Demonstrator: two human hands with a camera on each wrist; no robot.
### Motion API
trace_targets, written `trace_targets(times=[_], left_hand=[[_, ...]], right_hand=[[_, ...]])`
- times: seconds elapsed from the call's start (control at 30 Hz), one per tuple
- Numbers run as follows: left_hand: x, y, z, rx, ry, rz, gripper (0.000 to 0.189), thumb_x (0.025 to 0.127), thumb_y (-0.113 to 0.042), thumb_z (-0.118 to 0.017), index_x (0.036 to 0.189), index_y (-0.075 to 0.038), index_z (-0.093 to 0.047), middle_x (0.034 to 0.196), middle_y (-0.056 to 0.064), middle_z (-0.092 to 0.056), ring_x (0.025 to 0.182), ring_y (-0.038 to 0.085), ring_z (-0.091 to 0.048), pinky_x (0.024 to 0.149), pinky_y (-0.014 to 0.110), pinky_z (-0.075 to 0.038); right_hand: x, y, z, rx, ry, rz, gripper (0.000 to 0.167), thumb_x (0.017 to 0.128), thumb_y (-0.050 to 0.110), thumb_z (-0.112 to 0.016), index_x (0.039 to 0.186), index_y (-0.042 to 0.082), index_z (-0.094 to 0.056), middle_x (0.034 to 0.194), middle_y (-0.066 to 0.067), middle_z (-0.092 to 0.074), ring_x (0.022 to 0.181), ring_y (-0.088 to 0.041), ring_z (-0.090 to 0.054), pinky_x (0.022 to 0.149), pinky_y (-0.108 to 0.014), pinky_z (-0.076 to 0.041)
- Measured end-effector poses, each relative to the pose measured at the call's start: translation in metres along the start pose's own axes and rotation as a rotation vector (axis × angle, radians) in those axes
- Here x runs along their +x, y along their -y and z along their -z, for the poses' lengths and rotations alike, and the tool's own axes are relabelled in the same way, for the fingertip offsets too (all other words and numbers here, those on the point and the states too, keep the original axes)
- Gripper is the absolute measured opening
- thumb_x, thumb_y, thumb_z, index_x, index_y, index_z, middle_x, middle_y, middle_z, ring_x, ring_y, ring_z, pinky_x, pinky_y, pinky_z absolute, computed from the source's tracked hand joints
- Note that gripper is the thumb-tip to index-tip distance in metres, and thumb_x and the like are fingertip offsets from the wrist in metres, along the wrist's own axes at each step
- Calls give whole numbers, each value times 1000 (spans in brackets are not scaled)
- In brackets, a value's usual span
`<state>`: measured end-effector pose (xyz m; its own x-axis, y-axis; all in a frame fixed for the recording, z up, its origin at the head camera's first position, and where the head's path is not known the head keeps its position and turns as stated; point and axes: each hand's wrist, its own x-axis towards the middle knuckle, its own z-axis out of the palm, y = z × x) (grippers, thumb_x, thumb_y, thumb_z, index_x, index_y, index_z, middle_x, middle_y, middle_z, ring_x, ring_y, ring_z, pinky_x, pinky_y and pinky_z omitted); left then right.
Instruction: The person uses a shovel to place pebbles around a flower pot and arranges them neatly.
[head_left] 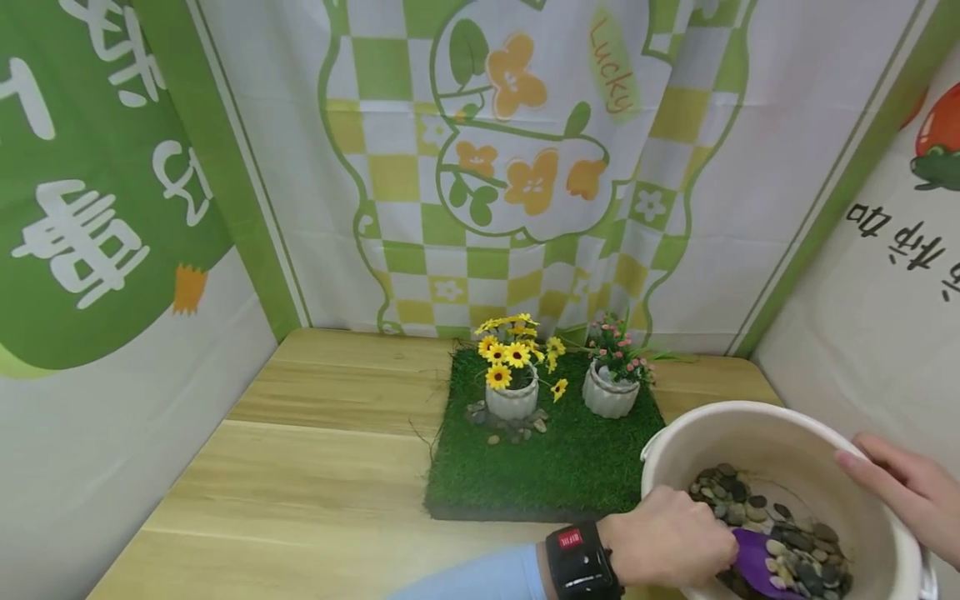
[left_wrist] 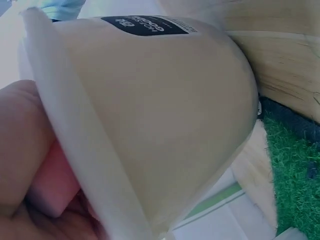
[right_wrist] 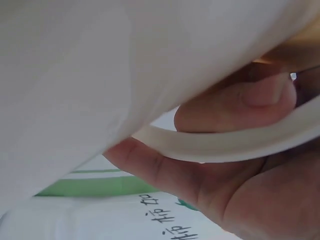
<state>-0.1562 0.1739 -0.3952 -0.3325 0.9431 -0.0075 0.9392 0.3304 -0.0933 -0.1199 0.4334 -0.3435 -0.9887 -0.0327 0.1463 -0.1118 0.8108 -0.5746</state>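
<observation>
In the head view a white bucket [head_left: 772, 417] stands at the lower right, with grey and tan pebbles [head_left: 806, 542] inside. My left hand [head_left: 667, 537] reaches over its near-left rim and grips a purple scoop [head_left: 757, 562], whose blade lies among the pebbles with some on it. My right hand [head_left: 918, 492] holds the bucket's right rim. In the right wrist view, the fingers [right_wrist: 230, 110] of that hand lie around the white bail handle [right_wrist: 225, 142] beside the bucket wall. The left wrist view shows the bucket's outer side [left_wrist: 160, 110] close beside my left hand [left_wrist: 25, 150]; the scoop is hidden there.
Left of the bucket lies a square of artificial grass [head_left: 517, 475] on the wooden table [head_left: 300, 483]. On it stand a white pot [head_left: 512, 404] of yellow flowers ringed by pebbles [head_left: 517, 429] and a white pot [head_left: 610, 396] of pink flowers. Printed cloth walls [head_left: 525, 275] enclose the table.
</observation>
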Motion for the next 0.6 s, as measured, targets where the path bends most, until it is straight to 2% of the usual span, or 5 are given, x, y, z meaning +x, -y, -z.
trace_targets(times=[0.13, 0.23, 0.4, 0.6], left_hand=[[-1, 1, -6, -90, -24, 7, 35, 101, -44, -51, 68, -31, -47, 61, -16, -41, 53, -2, -38, 44, 16, -32], [-1, 2, -12, -127, -37, 8, 33, 101, -46, -50, 72, -32, -50, 61, -16, -43, 53, -3, -40, 44, 16, -33], [1, 2, -14, -83, -73, 24, 29, 103, -33, -48, 75, -33, -54, 60, -16, -41, 53, -4, -39, 42, 17, -31], [3, 2, -15, -15, -130, 36, 23, 104, -38, -47, 85, -38, -60, 61, -17, -44, 56, -5, -41, 43, 17, -31]], right_hand=[[-1, 0, -3, 19, -18, 55, 18, 104, 12, -46, 86, 14, -48, 66, 11, -56, 46, -7, -61, 36, -27, -48], [-3, 2, -4, 32, -14, 40, 17, 104, 13, -46, 88, 15, -50, 66, 10, -59, 45, -8, -63, 36, -29, -48], [-3, 2, -4, 37, -15, 30, 16, 104, 14, -46, 89, 14, -50, 67, 10, -59, 44, -10, -63, 36, -30, -48], [-2, 3, -3, 4, -42, 39, 18, 103, 15, -47, 86, 14, -49, 63, 9, -58, 42, -9, -60, 35, -27, -46]])
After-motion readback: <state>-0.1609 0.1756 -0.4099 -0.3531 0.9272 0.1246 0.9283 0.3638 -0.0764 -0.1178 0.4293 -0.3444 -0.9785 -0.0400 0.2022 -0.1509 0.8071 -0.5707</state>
